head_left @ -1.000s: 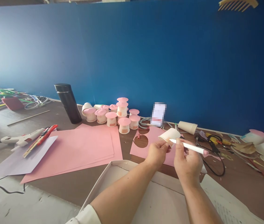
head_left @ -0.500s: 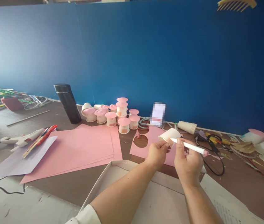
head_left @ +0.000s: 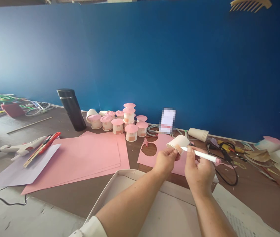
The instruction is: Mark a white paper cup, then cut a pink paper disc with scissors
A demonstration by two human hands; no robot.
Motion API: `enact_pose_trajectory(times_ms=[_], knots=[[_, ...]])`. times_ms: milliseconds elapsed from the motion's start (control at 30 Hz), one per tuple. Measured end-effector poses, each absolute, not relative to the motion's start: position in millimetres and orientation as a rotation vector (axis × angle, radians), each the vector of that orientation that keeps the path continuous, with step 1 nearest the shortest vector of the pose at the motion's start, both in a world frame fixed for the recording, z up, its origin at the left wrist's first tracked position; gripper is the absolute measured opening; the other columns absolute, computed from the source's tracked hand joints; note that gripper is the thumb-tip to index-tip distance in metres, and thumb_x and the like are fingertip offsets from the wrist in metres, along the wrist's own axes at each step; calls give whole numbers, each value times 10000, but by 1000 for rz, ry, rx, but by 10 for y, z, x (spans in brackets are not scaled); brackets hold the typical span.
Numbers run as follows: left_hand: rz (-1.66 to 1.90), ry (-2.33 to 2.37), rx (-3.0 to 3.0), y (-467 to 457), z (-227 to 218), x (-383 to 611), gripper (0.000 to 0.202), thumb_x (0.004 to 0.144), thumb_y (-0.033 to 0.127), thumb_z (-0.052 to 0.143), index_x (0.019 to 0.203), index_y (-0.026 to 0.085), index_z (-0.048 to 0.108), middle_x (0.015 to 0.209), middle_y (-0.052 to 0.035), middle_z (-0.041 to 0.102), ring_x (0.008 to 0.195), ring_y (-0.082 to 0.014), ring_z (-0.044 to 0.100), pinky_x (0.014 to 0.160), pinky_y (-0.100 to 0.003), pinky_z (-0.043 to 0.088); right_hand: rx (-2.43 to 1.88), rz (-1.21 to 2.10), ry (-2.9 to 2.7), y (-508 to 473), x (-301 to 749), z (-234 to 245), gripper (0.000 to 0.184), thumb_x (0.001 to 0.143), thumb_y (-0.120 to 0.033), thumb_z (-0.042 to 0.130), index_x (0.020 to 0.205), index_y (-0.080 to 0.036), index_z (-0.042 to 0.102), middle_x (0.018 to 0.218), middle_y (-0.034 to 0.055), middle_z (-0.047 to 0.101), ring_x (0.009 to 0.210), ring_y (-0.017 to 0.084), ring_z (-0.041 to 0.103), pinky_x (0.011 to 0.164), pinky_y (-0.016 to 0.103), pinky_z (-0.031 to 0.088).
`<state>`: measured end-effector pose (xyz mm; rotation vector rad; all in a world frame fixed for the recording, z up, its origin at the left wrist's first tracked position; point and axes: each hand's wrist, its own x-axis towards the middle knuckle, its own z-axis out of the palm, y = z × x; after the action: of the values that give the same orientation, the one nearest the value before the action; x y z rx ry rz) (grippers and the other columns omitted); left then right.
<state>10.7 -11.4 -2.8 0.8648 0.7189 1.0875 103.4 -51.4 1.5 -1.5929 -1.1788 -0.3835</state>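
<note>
Fingertips (head_left: 172, 151) of the left hand (head_left: 165, 161) pinch the rim of a small white paper cup (head_left: 179, 142), held on its side above a pink sheet with a round cut-out (head_left: 162, 141). The right hand (head_left: 199, 171) is closed in a writing grip on a white pen (head_left: 202, 155) with a pink end. The pen's tip is at the cup wall, though contact cannot be confirmed. Marking so thin and curved a wall probably calls for light pressure, a firm pinch against rolling, and hands braced close together. Pink-lidded cups (head_left: 117, 124) stand grouped by the blue wall (head_left: 154, 59), well apart. A shallow cardboard box (head_left: 105, 197) lies beneath the forearms.
</note>
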Motion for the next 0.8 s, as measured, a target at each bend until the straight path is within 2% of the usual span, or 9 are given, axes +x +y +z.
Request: enact_pose_trajectory(times_ms=[233,567,800], knots=[[1113,645,744,-88,-77,122,289,681,380,755,737,98,725,706,-52,621,691,-126,567,904,-377,466,-1593,-385,-1170,-510,1036,16,381,888,-449,494,900,-125,695,798,142,705,750,250,648,651,319,465],[1076,520,456,-77,-25,100,157,743,227,725,739,76,682,746,-69,610,720,-113,576,896,-330,477,-1543,-384,-1167,-535,1010,36,379,898,-449,487,931,-127,683,853,139,710,767,238,650,670,316,472],[1062,484,517,-80,-57,110,199,729,263,741,758,74,687,767,-75,626,746,-123,583,907,-332,455,-1566,-371,-1225,-508,1023,5,382,899,-455,473,905,-136,682,826,135,706,766,241,645,685,322,465]])
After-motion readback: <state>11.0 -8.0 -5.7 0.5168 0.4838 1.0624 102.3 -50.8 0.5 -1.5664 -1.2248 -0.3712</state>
